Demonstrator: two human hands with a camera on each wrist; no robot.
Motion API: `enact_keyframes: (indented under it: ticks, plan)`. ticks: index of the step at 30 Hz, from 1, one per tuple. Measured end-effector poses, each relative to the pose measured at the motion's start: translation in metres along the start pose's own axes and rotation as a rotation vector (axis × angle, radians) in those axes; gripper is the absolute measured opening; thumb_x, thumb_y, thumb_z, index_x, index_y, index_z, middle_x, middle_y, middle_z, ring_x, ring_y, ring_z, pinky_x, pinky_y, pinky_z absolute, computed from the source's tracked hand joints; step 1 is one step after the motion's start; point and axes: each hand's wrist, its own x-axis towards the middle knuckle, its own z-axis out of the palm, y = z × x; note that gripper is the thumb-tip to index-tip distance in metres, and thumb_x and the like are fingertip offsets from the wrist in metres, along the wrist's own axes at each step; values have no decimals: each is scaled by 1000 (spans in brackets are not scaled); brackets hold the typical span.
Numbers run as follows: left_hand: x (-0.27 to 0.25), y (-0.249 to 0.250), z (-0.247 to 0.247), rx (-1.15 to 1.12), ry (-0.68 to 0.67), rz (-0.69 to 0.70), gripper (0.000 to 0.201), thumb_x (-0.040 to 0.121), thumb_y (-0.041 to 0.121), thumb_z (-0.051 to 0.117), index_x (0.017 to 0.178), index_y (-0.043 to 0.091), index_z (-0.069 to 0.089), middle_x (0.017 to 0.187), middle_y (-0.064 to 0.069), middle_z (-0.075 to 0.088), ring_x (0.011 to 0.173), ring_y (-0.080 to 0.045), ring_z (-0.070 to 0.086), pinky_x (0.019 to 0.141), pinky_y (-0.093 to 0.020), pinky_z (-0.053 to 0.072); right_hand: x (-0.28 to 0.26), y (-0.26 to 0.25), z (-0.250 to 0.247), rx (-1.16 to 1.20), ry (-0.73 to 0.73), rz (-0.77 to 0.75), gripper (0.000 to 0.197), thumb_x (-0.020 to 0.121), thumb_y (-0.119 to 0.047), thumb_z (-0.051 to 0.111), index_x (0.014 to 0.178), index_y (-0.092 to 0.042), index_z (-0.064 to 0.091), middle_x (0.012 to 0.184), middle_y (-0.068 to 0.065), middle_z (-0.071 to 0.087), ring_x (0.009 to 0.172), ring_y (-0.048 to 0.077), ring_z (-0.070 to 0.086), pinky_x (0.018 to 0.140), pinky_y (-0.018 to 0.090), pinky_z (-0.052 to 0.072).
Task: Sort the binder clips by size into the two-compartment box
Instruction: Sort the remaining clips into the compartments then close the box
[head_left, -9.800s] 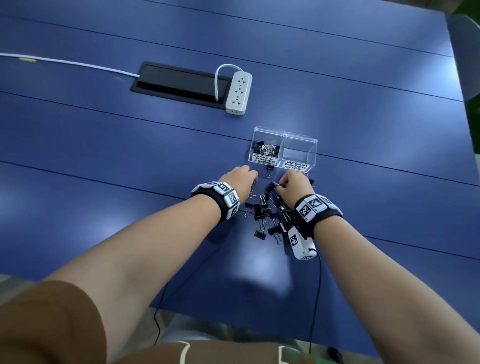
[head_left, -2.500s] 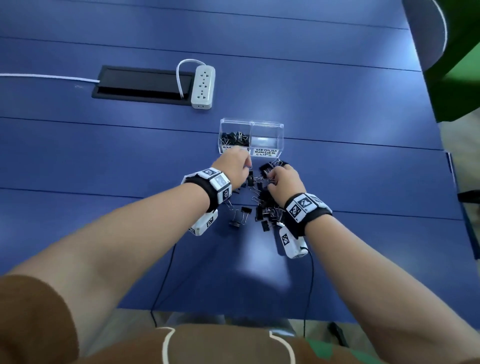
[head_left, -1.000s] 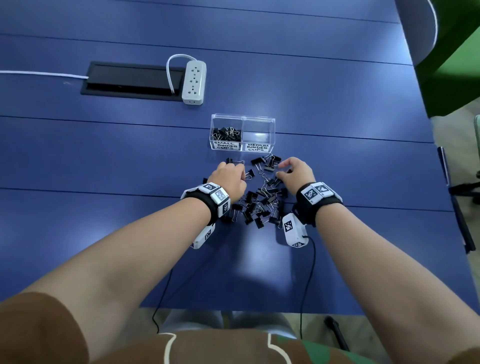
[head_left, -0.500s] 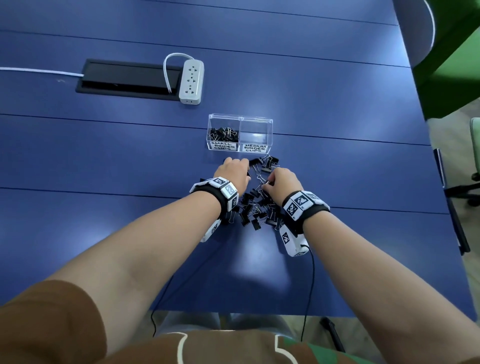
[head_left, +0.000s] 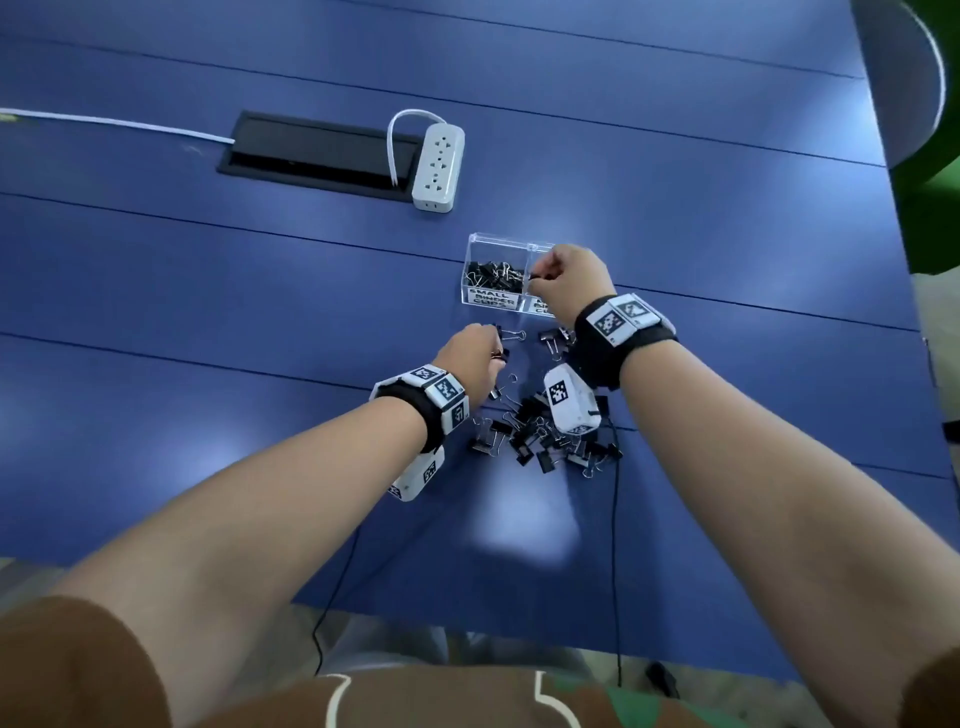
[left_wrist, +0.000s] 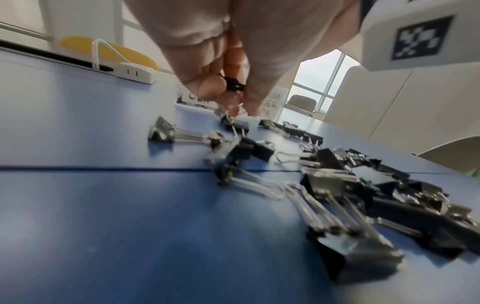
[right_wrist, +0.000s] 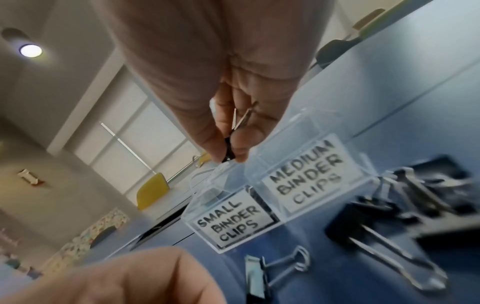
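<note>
A clear two-compartment box (head_left: 480, 244) stands on the blue table, labelled SMALL BINDER CLIPS (right_wrist: 231, 224) and MEDIUM BINDER CLIPS (right_wrist: 309, 179). Its small compartment holds several black clips (head_left: 493, 273). My right hand (head_left: 540, 275) hovers over the box's middle and pinches a small black clip (right_wrist: 228, 152) between thumb and finger. My left hand (head_left: 496, 345) is low at the near-left edge of the loose pile of clips (head_left: 540, 436), its fingertips pinching a small black clip (left_wrist: 233, 86) just above the table.
A white power strip (head_left: 439, 166) and a black cable hatch (head_left: 311, 156) lie farther back on the left. Thin cables hang off the table's near edge (head_left: 615, 545). The table's right edge (head_left: 893, 208) borders a green floor.
My right hand rose from the pile and moved forward to above the box, carrying a small clip. My left hand stayed at the pile, fingers closed on a clip.
</note>
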Motion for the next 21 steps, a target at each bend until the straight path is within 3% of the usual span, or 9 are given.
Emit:
enact_keyframes:
  ticks: [3,5,7,10,13,17,21]
  plan:
    - [1,-4,-15,-25,30,-26,12,92,16,56,99,6,56,104,-14,60,92,-32,58,80,-36,46,16,-22,6,-107,0,-55,9,80,-10,61,87,-15,62,81,-3,58,75,16,53,64,22,45]
    - [4,-6,-28,-53,61,-37,12,92,16,56,99,6,57,103,-13,61,91,-31,59,78,-35,47,22,-28,12,-129,-25,-80,10,80,-10,62,89,-15,61,87,0,60,79,17,54,79,29,52]
    - [9,-4,-40,-62,99,-24,14,91,16,57,101,6,58,106,-13,62,94,-30,58,80,-34,47,25,-29,14,-138,-53,-73,18,81,-12,65,99,-13,63,98,4,64,86,19,58,87,32,51]
    - [22,3,-57,-30,141,14,16,90,13,58,104,6,60,111,-14,61,102,-30,57,86,-35,46,20,-22,11,-86,-3,-65,21,82,-5,59,100,-14,65,108,6,65,92,20,60,87,32,51]
    - [41,11,-68,31,144,61,16,88,12,59,103,6,61,112,-14,61,104,-31,57,90,-36,46,4,-7,-2,-20,72,-57,19,80,-4,54,91,-12,67,95,6,68,80,15,56,81,25,49]
    - [66,24,-75,149,99,104,15,89,9,57,103,6,62,114,-14,60,102,-32,59,87,-36,49,-26,37,-17,-54,110,46,14,81,-8,55,84,-15,68,90,6,69,79,16,57,84,30,50]
    - [82,31,-72,220,65,131,17,89,8,56,105,5,60,115,-16,59,102,-34,59,85,-36,49,-56,80,-17,-187,22,175,23,83,-7,55,101,-13,67,109,10,64,94,23,60,89,28,45]
